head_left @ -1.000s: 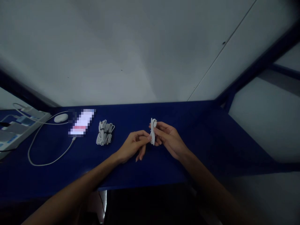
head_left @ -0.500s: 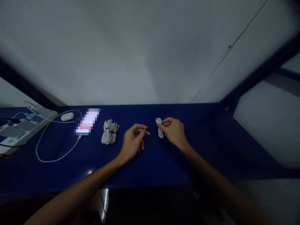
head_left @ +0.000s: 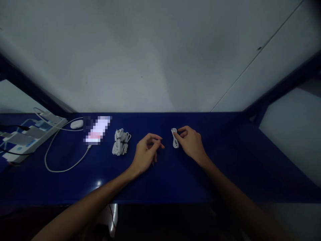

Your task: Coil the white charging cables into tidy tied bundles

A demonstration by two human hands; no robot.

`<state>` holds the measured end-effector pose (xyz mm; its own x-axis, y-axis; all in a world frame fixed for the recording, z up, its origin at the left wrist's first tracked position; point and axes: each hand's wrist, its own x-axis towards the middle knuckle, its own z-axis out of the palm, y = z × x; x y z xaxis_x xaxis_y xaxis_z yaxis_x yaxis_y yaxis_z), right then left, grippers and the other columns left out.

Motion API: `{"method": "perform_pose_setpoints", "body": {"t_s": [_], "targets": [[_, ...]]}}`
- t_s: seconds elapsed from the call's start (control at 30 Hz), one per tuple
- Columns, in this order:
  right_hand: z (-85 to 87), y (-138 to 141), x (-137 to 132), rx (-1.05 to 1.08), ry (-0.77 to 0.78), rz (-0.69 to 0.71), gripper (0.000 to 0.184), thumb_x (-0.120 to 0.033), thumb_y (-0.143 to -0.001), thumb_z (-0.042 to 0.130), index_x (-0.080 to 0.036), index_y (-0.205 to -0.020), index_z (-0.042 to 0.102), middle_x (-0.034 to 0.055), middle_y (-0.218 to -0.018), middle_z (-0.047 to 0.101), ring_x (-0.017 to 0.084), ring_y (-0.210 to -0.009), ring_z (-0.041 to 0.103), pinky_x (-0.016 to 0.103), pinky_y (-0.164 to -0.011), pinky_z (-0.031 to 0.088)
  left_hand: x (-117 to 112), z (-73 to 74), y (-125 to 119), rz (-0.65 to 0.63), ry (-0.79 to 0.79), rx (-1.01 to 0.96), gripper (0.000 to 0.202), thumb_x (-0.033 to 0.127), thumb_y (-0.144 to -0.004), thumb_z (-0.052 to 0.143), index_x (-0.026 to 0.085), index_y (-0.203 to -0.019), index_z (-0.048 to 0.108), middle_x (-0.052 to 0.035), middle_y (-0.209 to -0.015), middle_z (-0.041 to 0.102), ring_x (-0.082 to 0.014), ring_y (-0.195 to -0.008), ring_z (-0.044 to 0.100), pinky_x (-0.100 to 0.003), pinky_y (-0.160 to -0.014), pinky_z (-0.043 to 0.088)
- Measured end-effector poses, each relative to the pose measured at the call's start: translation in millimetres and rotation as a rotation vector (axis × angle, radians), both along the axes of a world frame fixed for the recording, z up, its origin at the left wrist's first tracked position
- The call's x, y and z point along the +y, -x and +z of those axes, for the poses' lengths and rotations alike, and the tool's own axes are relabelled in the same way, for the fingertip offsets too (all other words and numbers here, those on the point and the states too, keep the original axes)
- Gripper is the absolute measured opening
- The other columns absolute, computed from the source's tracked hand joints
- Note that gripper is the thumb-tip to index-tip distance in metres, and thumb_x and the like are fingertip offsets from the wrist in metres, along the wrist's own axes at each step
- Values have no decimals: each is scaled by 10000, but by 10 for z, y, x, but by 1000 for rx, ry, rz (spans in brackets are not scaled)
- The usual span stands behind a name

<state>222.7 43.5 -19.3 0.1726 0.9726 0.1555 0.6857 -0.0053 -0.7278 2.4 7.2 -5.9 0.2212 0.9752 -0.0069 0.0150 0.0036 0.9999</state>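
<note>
Left hand (head_left: 146, 151) now off white cable coil (head_left: 175, 142), fingers parted, empty; right hand (head_left: 192, 143) alone touches it, leaving handling there; whether pinching, cannot tell.

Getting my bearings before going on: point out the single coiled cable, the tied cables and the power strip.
Single coiled cable (head_left: 175, 141), head view: middle of its loops.
Tied cables (head_left: 119, 144), head view: left bundle of the pile.
Power strip (head_left: 45, 136), head view: bare white casing edge.

Apparently a workstation: a pale panel (head_left: 150, 50) stands behind the blue bench (head_left: 170, 182), a crowded power strip (head_left: 41, 140) at the bench's left.
</note>
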Motion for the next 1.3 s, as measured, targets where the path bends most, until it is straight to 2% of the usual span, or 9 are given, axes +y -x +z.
{"method": "perform_pose_setpoints", "body": {"t_s": [0.3, 0.43, 0.53, 0.6, 0.77, 0.83, 1.03, 1.2, 1.3], "targets": [[-28, 21, -17, -10, -7, 39, 272, -451, -959, 707, -202, -1067, 695, 33, -743, 753, 248, -731, 732, 374, -734, 504, -77, 76, 3, -38, -82, 142, 274, 456, -1067, 598, 214, -1187, 650, -19, -959, 743, -68, -437, 541, -207, -380, 409], [-27, 15, -13, -6, -5, 52, 260, -426, -969, 695, -195, -1088, 684, 32, -740, 756, 249, -728, 732, 376, -742, 497, -161, 158, -5, -40, -325, 326, 217, 366, -1079, 593, 212, -1212, 669, -13, -920, 743, -96, -566, 601, -229, -525, 459], [-24, 14, -11, 0, 1, 54, 265, -424, -975, 686, -191, -1100, 676, 36, -745, 757, 249, -729, 731, 377, -739, 496, -218, 269, 33, 20, -474, 446, 179, 323, -1084, 581, 214, -1162, 700, -6, -872, 743, -120, -631, 624, -261, -621, 485], [-18, 14, -13, 6, 5, 63, 266, -429, -979, 682, -192, -1097, 671, 38, -749, 757, 251, -735, 733, 377, -730, 497, -238, 366, 113, 110, -501, 577, 159, 324, -1072, 606, 215, -1081, 721, -7, -860, 743, -136, -669, 641, -275, -645, 481], [-6, 13, -20, 17, 17, 67, 274, -448, -1001, 655, -198, -1113, 657, 44, -763, 759, 262, -756, 742, 381, -713, 505, -252, 547, 516, 681, -547, 881, 227, 406, -1041, 646, 201, -967, 709, -13, -774, 684, -175, -669, 617, -320, -652, 439], [-8, 10, -19, 20, 20, 68, 272, -447, -1007, 650, -202, -1125, 651, 43, -764, 756, 267, -776, 747, 382, -714, 509, -256, 553, 679, 798, -512, 1014, 234, 441, -1017, 665, 210, -1025, 702, -34, -862, 701, -216, -765, 647, -351, -711, 452], [-6, 5, -31, 24, 33, 86, 282, -427, -1017, 648, -198, -1181, 628, 42, -792, 756, 264, -791, 748, 383, -721, 520, -235, 420, 871, 764, -232, 1178, 388, 585, -936, 702, 220, -1069, 692, -83, -1000, 754, -316, -919, 704, -398, -731, 475], [45, 17, -64, 18, 55, 96, 325, -454, -1042, 616, -190, -1231, 606, 61, -825, 767, 279, -830, 756, 393, -743, 527, -161, 318, 899, 773, -255, 1194, 369, 573, -962, 668, 215, -999, 745, -115, -1043, 764, -332, -945, 709, -433, -796, 497], [61, 32, -63, 7, 57, 100, 309, -428, -1045, 617, -189, -1239, 601, 56, -821, 768, 278, -847, 757, 394, -784, 526, -146, 346, 928, 766, -301, 1195, 358, 543, -986, 646, 207, -992, 770, -113, -1013, 760, -309, -884, 706, -431, -797, 505]]}}
